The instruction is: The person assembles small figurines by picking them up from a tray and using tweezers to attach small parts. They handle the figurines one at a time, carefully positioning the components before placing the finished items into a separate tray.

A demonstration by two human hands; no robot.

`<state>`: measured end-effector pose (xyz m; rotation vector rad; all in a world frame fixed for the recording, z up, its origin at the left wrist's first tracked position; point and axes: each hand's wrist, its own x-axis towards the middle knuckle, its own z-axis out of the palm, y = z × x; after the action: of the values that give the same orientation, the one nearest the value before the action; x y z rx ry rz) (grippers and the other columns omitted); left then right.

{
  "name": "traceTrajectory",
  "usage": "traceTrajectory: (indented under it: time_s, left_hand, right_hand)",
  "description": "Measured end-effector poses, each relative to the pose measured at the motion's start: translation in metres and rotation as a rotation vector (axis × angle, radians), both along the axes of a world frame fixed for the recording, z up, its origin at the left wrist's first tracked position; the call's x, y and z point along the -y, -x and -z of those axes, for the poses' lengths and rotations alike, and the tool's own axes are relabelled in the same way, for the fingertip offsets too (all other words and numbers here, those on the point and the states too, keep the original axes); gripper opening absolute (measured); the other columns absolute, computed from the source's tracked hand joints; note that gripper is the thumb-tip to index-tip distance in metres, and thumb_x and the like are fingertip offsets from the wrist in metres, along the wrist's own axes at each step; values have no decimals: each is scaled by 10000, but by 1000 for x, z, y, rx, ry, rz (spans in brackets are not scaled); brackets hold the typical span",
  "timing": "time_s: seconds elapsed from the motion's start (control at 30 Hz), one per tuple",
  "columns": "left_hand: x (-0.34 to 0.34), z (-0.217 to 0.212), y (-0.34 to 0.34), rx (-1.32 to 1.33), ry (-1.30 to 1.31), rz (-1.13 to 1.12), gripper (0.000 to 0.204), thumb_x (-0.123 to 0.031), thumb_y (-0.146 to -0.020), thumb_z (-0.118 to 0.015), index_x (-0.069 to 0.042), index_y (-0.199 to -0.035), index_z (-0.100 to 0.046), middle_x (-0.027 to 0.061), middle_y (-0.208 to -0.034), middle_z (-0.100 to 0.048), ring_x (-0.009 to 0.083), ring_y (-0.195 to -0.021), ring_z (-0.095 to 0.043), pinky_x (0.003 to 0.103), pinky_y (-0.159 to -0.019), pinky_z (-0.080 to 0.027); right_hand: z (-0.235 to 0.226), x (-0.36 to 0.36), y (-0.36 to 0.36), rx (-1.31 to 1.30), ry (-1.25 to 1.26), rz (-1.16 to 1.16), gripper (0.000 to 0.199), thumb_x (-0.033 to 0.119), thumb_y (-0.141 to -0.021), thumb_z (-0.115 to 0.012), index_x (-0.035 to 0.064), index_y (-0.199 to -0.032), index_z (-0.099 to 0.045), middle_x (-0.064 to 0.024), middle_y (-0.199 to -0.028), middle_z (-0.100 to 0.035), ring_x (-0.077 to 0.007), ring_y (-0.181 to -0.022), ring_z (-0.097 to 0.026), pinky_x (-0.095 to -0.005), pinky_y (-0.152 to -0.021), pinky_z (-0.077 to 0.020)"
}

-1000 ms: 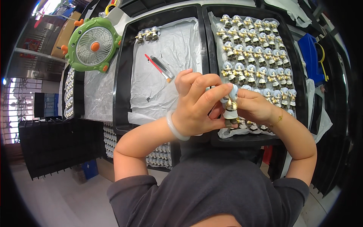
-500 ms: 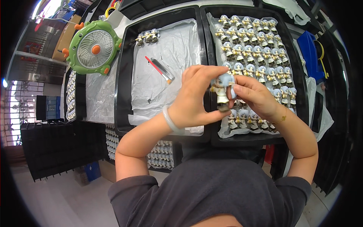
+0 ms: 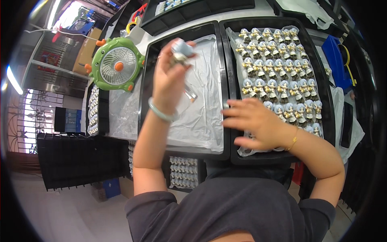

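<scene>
My left hand (image 3: pixel 167 78) is raised over the left tray, its fingers closed around a small figurine (image 3: pixel 182 49) with light blue hair. The figurine is tilted and somewhat blurred. Below the left hand, a paintbrush (image 3: pixel 191 95) lies partly covered on the white lining sheet (image 3: pixel 197 129). My right hand (image 3: pixel 260 123) hovers empty over the lower left part of the right tray (image 3: pixel 328 121), fingers spread. Under and around it stand rows of like figurines (image 3: pixel 283 89) in white and gold, and the hand hides some of them.
A green animal-shaped fan (image 3: pixel 117 66) stands left of the left tray (image 3: pixel 226 80). Farther left is another tray of figurines (image 3: pixel 93 109). A blue bin (image 3: pixel 336 58) with a yellow handle sits at the right. A dark tray (image 3: pixel 201 18) lies at the back.
My left hand has carried the figurine leftward and up over the left tray. My right hand has let go of it and spread its fingers. The view has shifted slightly.
</scene>
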<state>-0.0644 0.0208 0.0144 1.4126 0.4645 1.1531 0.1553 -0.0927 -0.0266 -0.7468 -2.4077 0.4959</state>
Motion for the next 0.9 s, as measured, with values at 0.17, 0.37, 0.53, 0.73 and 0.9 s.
traceTrajectory:
  time_s: [0.17, 0.37, 0.53, 0.73, 0.9]
  left_hand:
    - [-112, 8, 45, -1007, -451, -505, 652, -217, -602, -747, -90, -1176, -463, 89, -999, -564, 184, -922, -535, 312, -784, -416]
    - [-170, 82, 42, -1530, -518, -520, 652, -259, -509, -758, -181, -1084, -460, 42, -1022, -567, 252, -1019, -484, 412, -852, -323]
    - [-173, 109, 48, -1559, -455, -562, 651, -256, -519, -745, -192, -1095, -449, 79, -1076, -537, 288, -1078, -436, 416, -893, -302]
    - [-166, 124, 62, -1462, -617, -689, 551, -314, -576, -713, -185, -1069, -504, 42, -1140, -467, 267, -1126, -357, 410, -937, -249]
    - [-166, 134, 68, -1442, -723, -694, 457, -313, -658, -664, -174, -1074, -535, 21, -1145, -482, 258, -1114, -372, 413, -938, -239]
  right_hand:
    - [14, 9, 8, 211, 133, -123, 516, 360, -750, -574, 152, -1206, -448, -81, -1319, -336, -246, -1275, -211, -484, -972, -266]
    - [20, 6, 4, 180, 165, -124, 520, 382, -754, -574, 164, -1210, -449, -48, -1338, -324, -223, -1275, -217, -426, -926, -320]
    - [22, 6, 2, 162, 168, -121, 518, 390, -756, -573, 166, -1207, -451, -42, -1340, -324, -217, -1273, -220, -399, -919, -329]
    - [23, 6, 2, 148, 174, -116, 515, 384, -755, -576, 166, -1205, -455, -38, -1336, -332, -213, -1270, -226, -375, -910, -339]
    - [23, 6, 3, 130, 178, -119, 513, 374, -749, -584, 162, -1200, -462, -37, -1331, -340, -214, -1268, -232, -371, -903, -346]
